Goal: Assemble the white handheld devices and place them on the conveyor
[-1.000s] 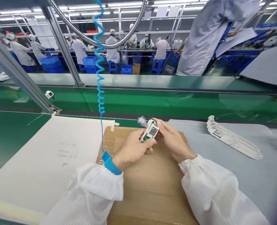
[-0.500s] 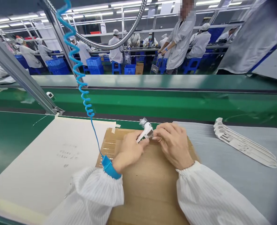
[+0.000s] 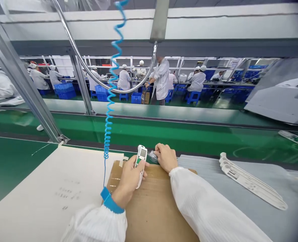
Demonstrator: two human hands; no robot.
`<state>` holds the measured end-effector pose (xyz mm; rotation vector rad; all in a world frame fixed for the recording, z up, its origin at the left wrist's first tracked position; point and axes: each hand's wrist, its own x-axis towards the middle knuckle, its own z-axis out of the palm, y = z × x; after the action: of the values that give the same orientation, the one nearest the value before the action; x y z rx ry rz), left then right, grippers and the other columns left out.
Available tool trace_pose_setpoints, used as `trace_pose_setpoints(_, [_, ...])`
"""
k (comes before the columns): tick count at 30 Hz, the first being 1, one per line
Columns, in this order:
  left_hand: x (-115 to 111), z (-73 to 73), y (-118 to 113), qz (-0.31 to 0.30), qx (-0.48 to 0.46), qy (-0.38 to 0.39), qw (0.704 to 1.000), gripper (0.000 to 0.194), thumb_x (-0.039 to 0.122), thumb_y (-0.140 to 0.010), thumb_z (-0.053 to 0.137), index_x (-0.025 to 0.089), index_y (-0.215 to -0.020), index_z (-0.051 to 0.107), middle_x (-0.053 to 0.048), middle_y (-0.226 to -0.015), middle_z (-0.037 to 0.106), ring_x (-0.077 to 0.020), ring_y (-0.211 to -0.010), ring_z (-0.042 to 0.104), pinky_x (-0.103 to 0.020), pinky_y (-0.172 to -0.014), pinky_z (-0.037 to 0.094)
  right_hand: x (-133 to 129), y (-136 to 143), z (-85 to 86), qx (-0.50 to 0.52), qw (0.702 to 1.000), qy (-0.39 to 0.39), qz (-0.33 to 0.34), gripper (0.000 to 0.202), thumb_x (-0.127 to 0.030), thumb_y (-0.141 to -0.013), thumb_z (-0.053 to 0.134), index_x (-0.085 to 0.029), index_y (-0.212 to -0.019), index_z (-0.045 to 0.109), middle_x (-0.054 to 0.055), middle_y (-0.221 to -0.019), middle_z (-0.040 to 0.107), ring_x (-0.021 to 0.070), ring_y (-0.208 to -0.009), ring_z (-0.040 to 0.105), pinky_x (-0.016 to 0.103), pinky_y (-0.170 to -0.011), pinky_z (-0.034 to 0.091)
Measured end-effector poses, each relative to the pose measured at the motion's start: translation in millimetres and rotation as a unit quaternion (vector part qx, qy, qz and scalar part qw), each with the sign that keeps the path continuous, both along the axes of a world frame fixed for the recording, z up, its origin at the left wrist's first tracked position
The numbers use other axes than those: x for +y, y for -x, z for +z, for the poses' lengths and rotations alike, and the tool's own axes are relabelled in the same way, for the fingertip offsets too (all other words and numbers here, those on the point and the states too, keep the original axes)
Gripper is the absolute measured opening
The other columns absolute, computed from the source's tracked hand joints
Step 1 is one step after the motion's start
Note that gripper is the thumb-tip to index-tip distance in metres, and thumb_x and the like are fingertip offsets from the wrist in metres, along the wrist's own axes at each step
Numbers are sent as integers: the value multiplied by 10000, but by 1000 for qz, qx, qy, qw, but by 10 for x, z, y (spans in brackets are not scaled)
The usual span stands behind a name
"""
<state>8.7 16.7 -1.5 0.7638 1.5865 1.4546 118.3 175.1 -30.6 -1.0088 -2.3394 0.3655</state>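
Observation:
My left hand (image 3: 128, 178) is closed around a slim white handheld device (image 3: 143, 153), which stands tilted above the cardboard. Its small grey screen faces up, and a strip of green circuit board shows below, partly behind my thumb. Crumpled clear plastic film (image 3: 153, 156) is pinched in the fingertips of my right hand (image 3: 167, 158), just right of the device and apart from it. Beneath both hands lies a brown cardboard sheet (image 3: 161, 201). A blue wrist strap (image 3: 112, 201) with a coiled cord (image 3: 108, 134) circles my left wrist.
Rows of long white shell parts (image 3: 252, 183) lie on a grey mat (image 3: 204, 181) to the right. White paper (image 3: 38, 188) covers the left side. Beyond runs a green conveyor belt (image 3: 164, 134) carrying another device (image 3: 295, 138). A metal post (image 3: 35, 90) rises at left; co-workers sit farther back.
My right hand has pulled away from the device with the clear film. The device is now turned screen-up in my left hand. The camera view has tilted upward.

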Motion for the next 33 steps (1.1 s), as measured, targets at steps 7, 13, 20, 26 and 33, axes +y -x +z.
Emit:
trace_pose_setpoints(7, [49, -136, -12, 3, -33, -30, 999, 412, 565, -809, 624, 160, -877, 591, -23, -682, 625, -105, -499, 500, -228, -480, 370, -127, -170, -51, -10, 996, -34, 79, 254, -195, -923, 441, -259, -1058, 646, 86, -1124, 723, 288, -1054, 649, 459, -905, 494])
trace_pose_setpoints(13, [50, -166, 0, -10, -75, -33, 997, 530, 634, -724, 689, 141, -901, 609, 17, -560, 535, -108, -503, 464, -218, -483, 315, -166, -568, -84, -23, 994, 18, 106, 316, -343, -926, 519, -278, -1201, 659, 75, -1304, 688, 302, -1189, 643, 504, -1018, 501])
trace_pose_setpoints(20, [-53, 1, -58, -37, -90, -66, 993, 481, 489, -718, 776, 136, -1012, 635, 9, -727, 541, -102, -617, 453, -220, -539, 319, -89, -1832, 153, -22, 999, 9, -42, 241, -453, -869, 524, -297, -936, 695, 75, -1076, 758, 325, -1025, 698, 493, -933, 515])
trace_pose_setpoints(26, [-83, 21, -137, -102, -80, -66, 989, 382, 407, -740, 772, 179, -1017, 640, 24, -750, 495, -107, -645, 415, -234, -580, 310, 270, -2806, 256, -156, 949, 8, -275, 278, -388, -789, 489, -240, -902, 696, 126, -980, 757, 323, -850, 712, 448, -762, 520])
trace_pose_setpoints(33, [-111, 18, -177, -141, -116, -76, 980, 412, 374, -738, 788, 165, -1042, 604, 37, -752, 479, -85, -597, 386, -230, -537, 295, 492, -2781, 101, -199, 947, 9, -254, 182, -400, -725, 604, -245, -809, 649, 159, -984, 744, 409, -889, 694, 492, -698, 479])
